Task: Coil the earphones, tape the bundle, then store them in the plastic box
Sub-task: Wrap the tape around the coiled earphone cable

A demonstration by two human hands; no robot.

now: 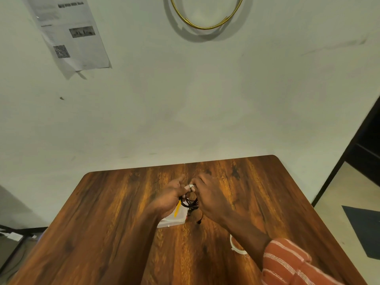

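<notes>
Both hands meet above the table (115,233), holding the coiled earphones (190,201) between them. The left hand (168,197) has its fingers closed on the coil's left side; the right hand (209,197) pinches a white strip of tape (189,187) at the top of the coil. The box (173,220) lies on the table just below the coil, partly under the left hand, with something yellow inside. The tape roll (236,244) sits on the table nearer the person than the box, beside the right forearm.

Judging from this, the taping step is under way. The strip could stick to a fingertip instead of the cable, or close on only some of the loops, leaving the rest to spring loose. A loose end with a plug dangles below the coil; if it is left outside the wrap, it may snag on the box rim when the bundle goes in.

The hands cover most of the coil, so how far the tape goes round cannot be told. The earbuds are not distinguishable. The box is half hidden, and whether it is open is unclear.
</notes>
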